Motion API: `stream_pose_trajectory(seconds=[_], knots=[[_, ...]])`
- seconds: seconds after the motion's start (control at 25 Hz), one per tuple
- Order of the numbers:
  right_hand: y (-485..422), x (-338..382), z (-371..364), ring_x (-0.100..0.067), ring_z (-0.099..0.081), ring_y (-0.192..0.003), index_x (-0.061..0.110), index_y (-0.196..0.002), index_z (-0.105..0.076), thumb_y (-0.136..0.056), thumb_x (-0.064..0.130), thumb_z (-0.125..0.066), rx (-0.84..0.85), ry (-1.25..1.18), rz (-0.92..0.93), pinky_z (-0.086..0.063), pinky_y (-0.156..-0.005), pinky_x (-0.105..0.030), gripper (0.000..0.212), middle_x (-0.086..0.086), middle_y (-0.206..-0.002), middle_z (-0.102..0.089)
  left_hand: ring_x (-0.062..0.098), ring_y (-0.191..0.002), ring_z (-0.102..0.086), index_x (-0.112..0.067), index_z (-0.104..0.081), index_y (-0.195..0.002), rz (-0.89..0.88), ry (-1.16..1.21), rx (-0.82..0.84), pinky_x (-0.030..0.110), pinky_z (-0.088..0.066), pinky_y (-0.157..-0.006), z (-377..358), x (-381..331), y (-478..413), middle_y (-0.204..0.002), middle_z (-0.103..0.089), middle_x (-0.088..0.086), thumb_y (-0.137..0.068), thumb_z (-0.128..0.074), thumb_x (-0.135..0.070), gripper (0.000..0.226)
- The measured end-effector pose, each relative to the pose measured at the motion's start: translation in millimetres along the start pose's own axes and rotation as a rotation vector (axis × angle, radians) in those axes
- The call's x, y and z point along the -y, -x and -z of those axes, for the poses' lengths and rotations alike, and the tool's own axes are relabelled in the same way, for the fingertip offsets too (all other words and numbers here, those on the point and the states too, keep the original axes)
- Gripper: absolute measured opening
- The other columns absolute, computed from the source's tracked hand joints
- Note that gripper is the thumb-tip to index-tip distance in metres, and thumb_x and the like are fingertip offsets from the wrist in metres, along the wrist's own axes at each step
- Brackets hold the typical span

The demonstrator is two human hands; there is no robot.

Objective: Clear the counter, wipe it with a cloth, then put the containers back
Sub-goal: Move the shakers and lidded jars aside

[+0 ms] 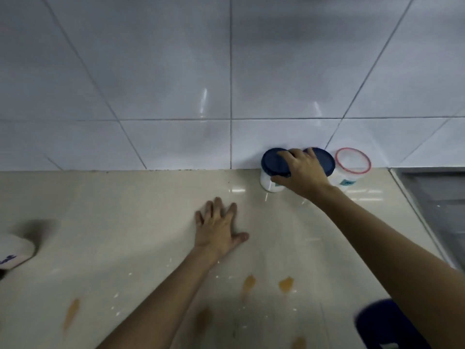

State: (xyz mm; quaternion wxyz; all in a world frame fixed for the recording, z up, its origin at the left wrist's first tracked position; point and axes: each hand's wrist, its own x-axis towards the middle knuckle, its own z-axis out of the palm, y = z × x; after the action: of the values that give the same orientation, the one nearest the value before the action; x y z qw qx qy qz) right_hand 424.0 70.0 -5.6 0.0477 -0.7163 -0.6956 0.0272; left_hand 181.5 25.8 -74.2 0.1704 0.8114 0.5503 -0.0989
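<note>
Three white containers stand in a row against the tiled wall. My right hand (pixel 302 173) grips the left one, a blue-lidded jar (pixel 273 163), fingers over its lid and thumb on its side. Behind that hand stands a second blue-lidded jar (pixel 324 159), largely hidden. To the right is a red-rimmed tub (pixel 352 163). My left hand (pixel 219 227) lies flat and spread on the beige counter (pixel 113 222), holding nothing. Orange-brown stains (pixel 286 284) and white specks mark the counter near the front.
A white object with blue print (pixel 13 250) sits at the left edge. A dark blue round thing (pixel 377 321) shows blurred at the bottom right, partly behind my right arm. A steel sink surround (pixel 432 197) borders the counter on the right.
</note>
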Motion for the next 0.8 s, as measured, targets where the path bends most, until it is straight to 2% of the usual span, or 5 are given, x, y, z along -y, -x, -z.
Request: stream_pose_trajectory(seconds=[0.08,0.28,0.36,0.56,0.8], knots=[[1.2,11.4,-3.9,-0.040,-0.052,-0.112,0.010,-0.131,-0.049,-0.073,0.044,-0.072,-0.062,-0.043,0.020,-0.020,-0.115,-0.051,0.071,-0.023,-0.122,-0.056,0.036,-0.147,0.003,-0.031,-0.008,-0.150,0.017,0.024,0.011,0.057,-0.007,-0.118,1.8,-3.6,1.2,-0.161,0.004,0.012,-0.080,-0.048,-0.070,0.090],[5.3,35.6,-5.4,-0.036,-0.046,-0.113,0.015,-0.132,-0.047,-0.073,0.043,-0.074,-0.038,-0.129,0.025,-0.044,-0.095,-0.046,0.070,-0.018,-0.122,-0.051,0.035,-0.148,0.003,-0.032,-0.009,-0.150,0.030,0.054,-0.004,0.056,-0.007,-0.119,4.6,-4.5,4.0,-0.161,0.004,0.010,-0.080,-0.049,-0.069,0.089],[5.9,36.6,-6.3,-0.036,-0.045,-0.116,0.017,-0.135,-0.044,-0.076,0.043,-0.071,-0.020,-0.150,-0.004,-0.045,-0.096,-0.046,0.070,-0.017,-0.127,-0.049,0.035,-0.147,0.001,-0.032,-0.011,-0.150,0.029,0.040,-0.018,0.057,-0.009,-0.118,5.1,-4.8,4.1,-0.161,0.001,0.011,-0.080,-0.051,-0.068,0.088],[9.0,24.2,-1.8,-0.035,-0.043,-0.123,0.018,-0.140,-0.040,-0.081,0.043,-0.067,0.001,-0.164,0.010,-0.033,-0.108,-0.045,0.069,-0.016,-0.138,-0.045,0.037,-0.144,-0.009,-0.031,-0.020,-0.146,0.013,0.022,-0.032,0.056,-0.013,-0.118,7.7,-5.3,-1.2,-0.158,-0.008,0.012,-0.076,-0.056,-0.067,0.086],[4.4,26.5,-1.8,-0.033,-0.046,-0.118,0.017,-0.135,-0.042,-0.079,0.043,-0.069,0.014,-0.213,0.011,-0.046,-0.095,-0.043,0.068,-0.015,-0.131,-0.046,0.036,-0.144,-0.011,-0.031,-0.021,-0.146,0.010,0.007,-0.062,0.055,-0.013,-0.118,6.9,-3.5,-0.8,-0.157,-0.011,0.012,-0.076,-0.054,-0.069,0.086]])
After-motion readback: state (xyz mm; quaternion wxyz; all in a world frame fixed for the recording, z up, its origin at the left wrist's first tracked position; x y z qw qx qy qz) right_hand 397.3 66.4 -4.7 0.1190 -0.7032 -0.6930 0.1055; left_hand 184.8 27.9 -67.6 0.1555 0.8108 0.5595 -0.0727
